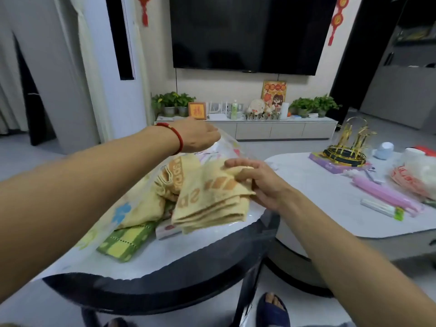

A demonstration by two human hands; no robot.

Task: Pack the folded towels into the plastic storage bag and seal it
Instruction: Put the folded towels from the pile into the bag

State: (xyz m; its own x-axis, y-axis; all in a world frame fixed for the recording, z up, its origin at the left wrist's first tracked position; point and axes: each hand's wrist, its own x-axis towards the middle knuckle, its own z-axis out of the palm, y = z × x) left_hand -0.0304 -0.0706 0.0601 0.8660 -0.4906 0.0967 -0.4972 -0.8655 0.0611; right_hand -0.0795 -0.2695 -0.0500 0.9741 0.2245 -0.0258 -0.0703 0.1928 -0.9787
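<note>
While the left hand (198, 135) reaches out past the far side of the printed plastic storage bag (122, 208) and seems to lift its upper film, though its fingers are hidden behind the knuckles so I cannot tell how they close, the right hand (257, 180) pinches the folded yellow towel (212, 199) at its right-hand corner, thumb under and fingers curled over the top layer. That towel lies just to the left of the right fingertips, its long axis running from them down and leftward toward the bag's mouth, so the coming push likely goes leftward and away from the right wrist, under the film that the left hand appears to hold up. A second yellow towel (165, 185), bunched and less tidy, sits already inside, directly below the left fingers, and a green-and-yellow striped cloth (125, 241) lies flat under the film, nearer the body. The right hand is the nearer of the two to the loose towel. Terry cloth looks soft, thick and stacked in several layers with woven orange lettering; the bag is thin, glossy, crinkled film with coloured flower prints, spread over a round dark-rimmed table (165, 293)
</note>
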